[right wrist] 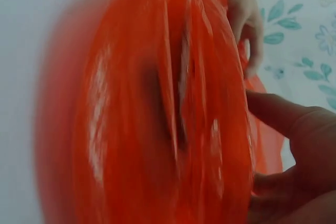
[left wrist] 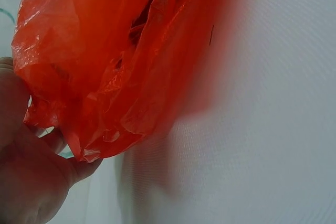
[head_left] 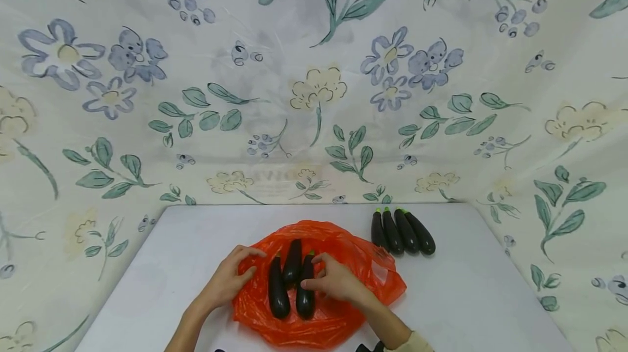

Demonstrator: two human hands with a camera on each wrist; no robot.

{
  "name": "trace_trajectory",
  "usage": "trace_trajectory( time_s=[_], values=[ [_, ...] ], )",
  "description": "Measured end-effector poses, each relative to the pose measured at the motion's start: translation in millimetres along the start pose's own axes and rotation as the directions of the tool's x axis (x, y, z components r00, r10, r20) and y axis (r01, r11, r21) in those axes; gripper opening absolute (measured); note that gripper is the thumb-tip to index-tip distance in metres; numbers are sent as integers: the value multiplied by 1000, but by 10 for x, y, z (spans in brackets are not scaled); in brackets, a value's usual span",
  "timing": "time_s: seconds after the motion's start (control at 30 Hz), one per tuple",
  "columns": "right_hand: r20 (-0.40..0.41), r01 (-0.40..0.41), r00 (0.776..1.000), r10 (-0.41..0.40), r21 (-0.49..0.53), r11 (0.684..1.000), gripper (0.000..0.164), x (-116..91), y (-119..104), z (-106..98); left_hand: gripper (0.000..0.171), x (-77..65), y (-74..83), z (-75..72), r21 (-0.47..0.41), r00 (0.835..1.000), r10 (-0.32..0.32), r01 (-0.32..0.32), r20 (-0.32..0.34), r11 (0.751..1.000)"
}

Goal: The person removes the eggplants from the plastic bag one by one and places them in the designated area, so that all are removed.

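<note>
A crumpled red plastic bag [head_left: 338,316] is spread on the white table. Three dark eggplants lie on it: a left one [head_left: 278,292], a middle one [head_left: 292,265] and a right one [head_left: 305,303]. My left hand [head_left: 230,275] rests at the bag's left side, thumb and fingers spread apart, not on an eggplant. Over the right eggplant is my right hand [head_left: 336,278], its thumb across the middle and its fingers near the green stem. In the right wrist view the bag [right wrist: 215,145] hides my right fingertips. The left wrist view shows left fingers behind the bag [left wrist: 105,87].
Several more eggplants [head_left: 406,232] lie side by side at the table's back right, just beyond the bag. A floral cloth [head_left: 275,150] rises behind and beside the white table [head_left: 471,286]. Something dark [head_left: 370,347] pokes in at the bottom edge by the right forearm.
</note>
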State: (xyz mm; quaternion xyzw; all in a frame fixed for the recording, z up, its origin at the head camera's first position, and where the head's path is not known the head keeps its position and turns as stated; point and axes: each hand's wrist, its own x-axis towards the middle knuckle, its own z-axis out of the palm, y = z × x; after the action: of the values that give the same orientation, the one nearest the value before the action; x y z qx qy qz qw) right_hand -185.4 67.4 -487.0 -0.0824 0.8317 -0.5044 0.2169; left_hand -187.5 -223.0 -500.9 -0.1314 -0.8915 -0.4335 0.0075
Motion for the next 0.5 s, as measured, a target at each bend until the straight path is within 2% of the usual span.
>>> trace_trajectory(
  time_s=[0.13, 0.23, 0.5],
  values=[
    [-41, -40, 998, 36, -103, 994, 60, 36, -36, 130, 37, -10, 2, -7, 1, 1000, 3, -3, 2, 1000],
    [-69, -61, 996, 52, -134, 989, 61, 47, -57, 197, 38, -3, 6, -8, 1, 1000, 1, -1, 12, 1000],
    [-45, -42, 998, 37, -100, 994, 61, 71, -64, 270, 39, 3, 17, -28, -6, 1000, -6, 6, 8, 1000]
  ],
)
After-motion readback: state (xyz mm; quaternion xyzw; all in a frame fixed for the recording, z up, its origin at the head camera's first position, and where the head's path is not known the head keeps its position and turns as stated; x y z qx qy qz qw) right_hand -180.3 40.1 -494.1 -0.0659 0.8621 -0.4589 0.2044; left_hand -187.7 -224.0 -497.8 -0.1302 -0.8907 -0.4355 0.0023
